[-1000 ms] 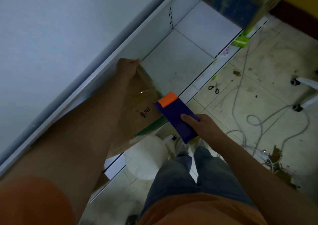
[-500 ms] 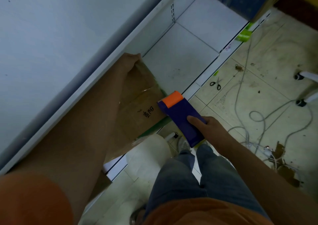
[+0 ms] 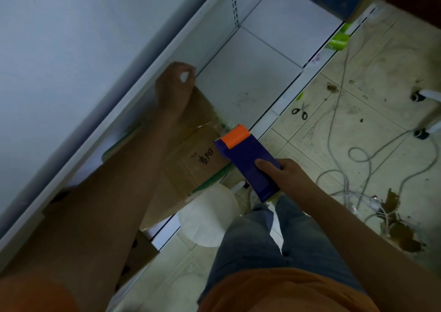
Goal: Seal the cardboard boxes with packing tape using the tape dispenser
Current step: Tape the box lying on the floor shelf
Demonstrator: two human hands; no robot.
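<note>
Landmark: cardboard box [image 3: 191,159] on the shelf [image 3: 250,82]. Shelf surface beyond the box's far end is bare, hand can pass there; left side blocked by the shelf back panel [image 3: 210,37], left forearm [image 3: 133,168] lies over the box top. Near-right corner taken by the tape dispenser [image 3: 248,161]; floor past it has scissors [image 3: 300,111] and loose cables [image 3: 358,159].

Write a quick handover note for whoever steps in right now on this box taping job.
Left hand: on the far end of the cardboard box, fingers curled; grip unclear.
Right hand: grips the purple tape dispenser, orange end at the box's near edge.
Box lies on the white shelf.
Done: clear tape shows across the top.
Left: finishing this strip and any other seams. Scissors lie on the floor.
</note>
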